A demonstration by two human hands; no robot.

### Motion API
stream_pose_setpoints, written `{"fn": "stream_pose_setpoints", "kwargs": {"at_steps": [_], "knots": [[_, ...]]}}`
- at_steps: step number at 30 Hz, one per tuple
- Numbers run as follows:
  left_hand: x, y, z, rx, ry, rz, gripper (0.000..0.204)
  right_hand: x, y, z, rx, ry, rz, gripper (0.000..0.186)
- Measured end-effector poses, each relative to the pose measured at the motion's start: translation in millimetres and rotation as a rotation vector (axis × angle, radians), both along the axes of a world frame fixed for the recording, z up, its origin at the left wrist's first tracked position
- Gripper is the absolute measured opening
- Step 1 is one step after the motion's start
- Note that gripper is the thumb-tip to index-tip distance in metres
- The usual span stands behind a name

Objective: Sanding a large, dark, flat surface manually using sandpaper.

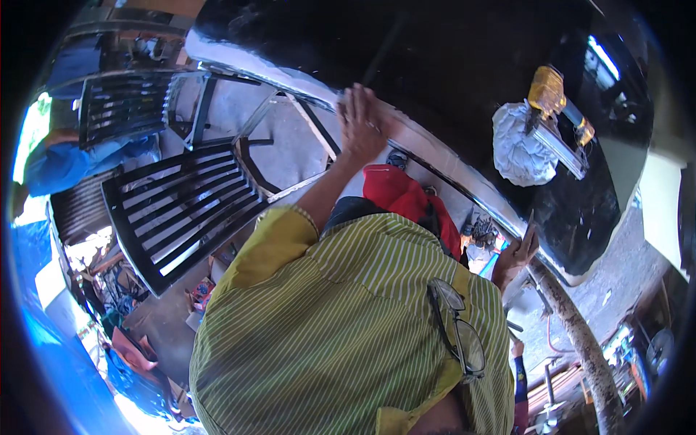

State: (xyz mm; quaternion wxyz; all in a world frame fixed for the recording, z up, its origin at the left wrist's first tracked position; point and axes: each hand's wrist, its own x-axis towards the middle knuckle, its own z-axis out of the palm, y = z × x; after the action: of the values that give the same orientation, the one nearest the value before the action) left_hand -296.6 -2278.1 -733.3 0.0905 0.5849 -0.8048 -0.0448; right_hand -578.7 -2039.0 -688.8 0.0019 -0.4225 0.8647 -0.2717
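A large black tabletop (464,80) with a pale, bare-looking edge band (428,134) stretches in front of me. My left hand (360,125) lies on that band with its fingers stretched out. Further right, my right hand (516,255) is at the same edge, fingers curled. A thin pointed tip shows above it, too small to name. On the tabletop, a yellow power tool (547,90) with a metal front rests against a crumpled white sheet or bag (518,141).
Black slatted chairs (192,199) stand to the left, close to my left arm. A person in blue (61,167) is beyond them. A speckled post (573,319) rises by the table's right corner. Glasses (460,330) hang on my striped shirt.
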Motion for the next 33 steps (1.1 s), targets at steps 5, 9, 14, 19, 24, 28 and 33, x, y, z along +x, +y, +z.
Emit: {"fn": "stream_pose_setpoints", "kwargs": {"at_steps": [5, 9, 14, 19, 24, 28, 33], "knots": [[-52, 47, 11, 0.130, 0.147, -0.352, 0.059, 9, 7, 6, -0.029, -0.041, -0.022, 0.036], [-40, 37, 9, 0.189, 0.126, -0.540, 0.059, 18, 17, 8, -0.024, -0.061, -0.048, 0.033], [36, -9, -5, 0.120, -0.103, -0.208, 0.057, 29, 31, 5, -0.050, -0.124, -0.127, 0.033], [109, -69, -5, 0.093, 0.055, 0.358, 0.066, 35, 29, 2, 0.044, -0.118, -0.079, 0.034], [143, -102, -12, 0.095, 0.244, 0.502, 0.070, 29, 18, 1, -0.040, -0.154, -0.076, 0.033], [140, -92, -33, 0.036, 0.606, 0.726, 0.067, 23, 14, 4, -0.021, -0.062, -0.036, 0.032], [125, -60, -43, 0.252, 1.244, 0.722, 0.059, 20, 15, 7, 0.003, -0.080, -0.029, 0.033]]}}
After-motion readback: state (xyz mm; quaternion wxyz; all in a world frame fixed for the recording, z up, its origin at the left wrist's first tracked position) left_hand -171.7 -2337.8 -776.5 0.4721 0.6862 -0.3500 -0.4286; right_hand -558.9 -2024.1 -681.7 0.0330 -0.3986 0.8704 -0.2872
